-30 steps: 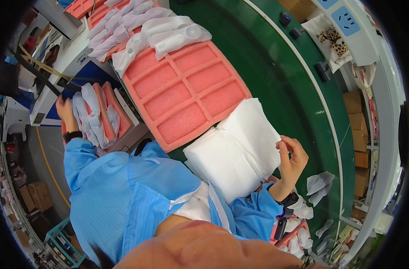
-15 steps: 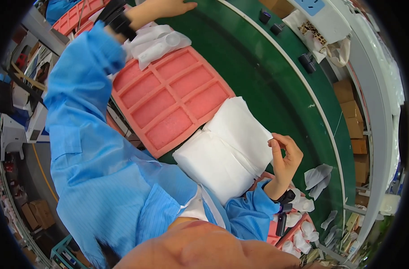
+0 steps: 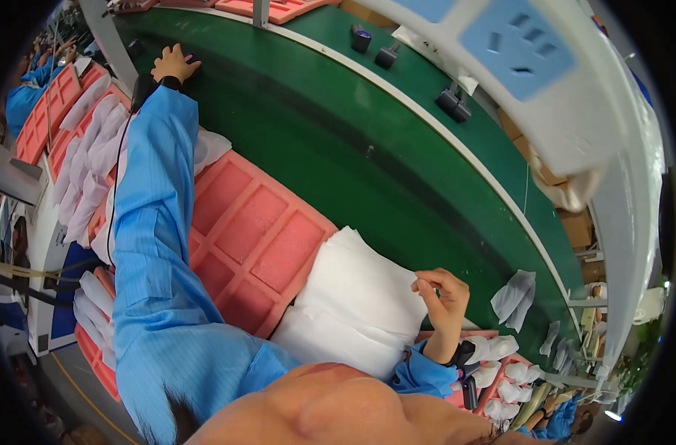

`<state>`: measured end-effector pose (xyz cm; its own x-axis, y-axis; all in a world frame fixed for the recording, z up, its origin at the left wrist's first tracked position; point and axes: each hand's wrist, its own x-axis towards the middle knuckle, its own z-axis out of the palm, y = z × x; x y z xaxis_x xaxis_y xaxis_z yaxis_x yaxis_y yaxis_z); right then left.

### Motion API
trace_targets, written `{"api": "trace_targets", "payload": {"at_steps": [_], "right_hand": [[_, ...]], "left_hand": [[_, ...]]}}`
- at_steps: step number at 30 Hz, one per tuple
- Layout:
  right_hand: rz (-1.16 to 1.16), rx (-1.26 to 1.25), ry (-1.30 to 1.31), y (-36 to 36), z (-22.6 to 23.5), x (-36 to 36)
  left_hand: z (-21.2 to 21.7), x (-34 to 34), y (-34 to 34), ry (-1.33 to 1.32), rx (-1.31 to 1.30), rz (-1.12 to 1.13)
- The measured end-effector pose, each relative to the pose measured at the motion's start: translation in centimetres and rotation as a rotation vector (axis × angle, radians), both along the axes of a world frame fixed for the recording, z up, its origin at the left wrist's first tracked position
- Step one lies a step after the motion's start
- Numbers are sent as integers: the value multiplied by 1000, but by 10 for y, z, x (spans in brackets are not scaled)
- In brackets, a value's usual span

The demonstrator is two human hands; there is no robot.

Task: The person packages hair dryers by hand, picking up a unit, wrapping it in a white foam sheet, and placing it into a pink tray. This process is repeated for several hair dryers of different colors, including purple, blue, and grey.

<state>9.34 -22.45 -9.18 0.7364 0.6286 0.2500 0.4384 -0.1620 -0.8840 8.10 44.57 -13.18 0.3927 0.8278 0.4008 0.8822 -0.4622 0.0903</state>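
My left hand (image 3: 173,65) reaches far forward in a blue sleeve and lies on the green conveyor belt (image 3: 338,141); whether it covers anything small I cannot tell. My right hand (image 3: 443,302) pinches the right edge of the top sheet of a stack of white foam bags (image 3: 353,304) in front of me. A pink foam tray (image 3: 253,237) with empty rectangular pockets lies left of the stack, partly under my left arm.
More pink trays with white wrapped pieces (image 3: 82,148) stand at the left. Loose white bags (image 3: 514,297) lie on the belt's right end. Small black parts (image 3: 453,104) sit beyond the belt. A tray of wrapped pieces (image 3: 505,371) is near my right wrist.
My left arm has swung from the trays at my left up and forward, and the hand now rests on the green belt. My right hand has stayed at the stack's edge.
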Motion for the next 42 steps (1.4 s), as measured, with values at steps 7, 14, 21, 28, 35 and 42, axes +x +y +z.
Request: {"api": "trace_targets", "payload": {"at_steps": [7, 14, 21, 28, 35, 42], "right_hand": [[-48, 102, 161, -1, -4, 10], [-59, 118, 207, 2, -9, 14], [-55, 95, 155, -2, -11, 12], [-57, 67, 95, -8, -10, 11], [-88, 148, 43, -14, 13, 7], [36, 113, -121, -5, 27, -1]], "left_hand": [[-40, -4, 32, 67, -98, -95], [-55, 10, 61, 153, -57, -208], [-43, 15, 14, 160, -125, -200], [-32, 2, 7, 222, -203, -402], [22, -9, -67, -239, -551, -716], [28, 16, -248, 15, -524, -1062]]}}
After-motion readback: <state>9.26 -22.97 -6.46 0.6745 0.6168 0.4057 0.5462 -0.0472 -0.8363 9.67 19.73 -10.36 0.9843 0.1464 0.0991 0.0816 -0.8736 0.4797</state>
